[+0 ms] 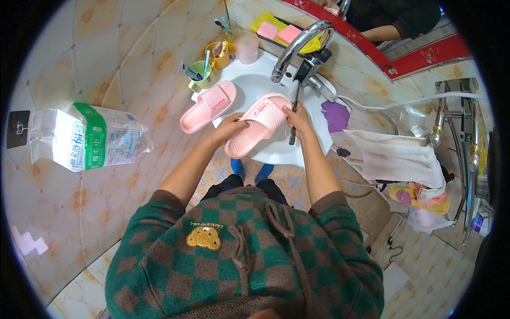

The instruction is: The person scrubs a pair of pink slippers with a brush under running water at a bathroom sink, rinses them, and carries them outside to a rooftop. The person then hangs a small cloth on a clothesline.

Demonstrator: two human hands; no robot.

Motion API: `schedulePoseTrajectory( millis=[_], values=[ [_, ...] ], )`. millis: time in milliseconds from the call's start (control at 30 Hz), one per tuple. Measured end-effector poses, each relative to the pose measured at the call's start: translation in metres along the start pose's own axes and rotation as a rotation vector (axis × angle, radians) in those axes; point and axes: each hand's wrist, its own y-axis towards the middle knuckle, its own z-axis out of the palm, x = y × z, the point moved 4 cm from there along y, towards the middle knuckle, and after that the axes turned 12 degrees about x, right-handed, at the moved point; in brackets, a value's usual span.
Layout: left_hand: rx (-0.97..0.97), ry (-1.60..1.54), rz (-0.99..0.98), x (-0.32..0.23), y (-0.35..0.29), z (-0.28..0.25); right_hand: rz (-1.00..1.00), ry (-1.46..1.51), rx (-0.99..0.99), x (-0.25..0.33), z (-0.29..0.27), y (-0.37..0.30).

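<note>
Over the white washbasin, I hold a pink slipper tilted between both hands. My left hand grips its heel end, thumb on the footbed. At the strap end, my right hand has its fingers closed on the slipper's edge. A thin dark stick-like thing runs down from near the tap past my right hand; whether that hand also holds it I cannot tell. The other pink slipper lies on the basin's left rim. Above the bowl curves a chrome tap.
Left of the tap stand a green cup, a yellow cup and a pinkish cup. Pink soaps sit behind. A purple cloth lies on the right rim, near a towel rack. A tissue pack hangs at left.
</note>
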Motion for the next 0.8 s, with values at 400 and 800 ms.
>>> schedulePoseTrajectory(
  millis=[400,800],
  values=[
    [-0.146,-1.258,0.069,-0.013,-0.005,0.067,0.074,-0.035,0.05,-0.039,0.018,-0.009],
    [-0.084,-1.121,-0.081,0.099,0.057,0.063,0.101,-1.196,0.29,-0.042,0.088,-0.029]
  ],
)
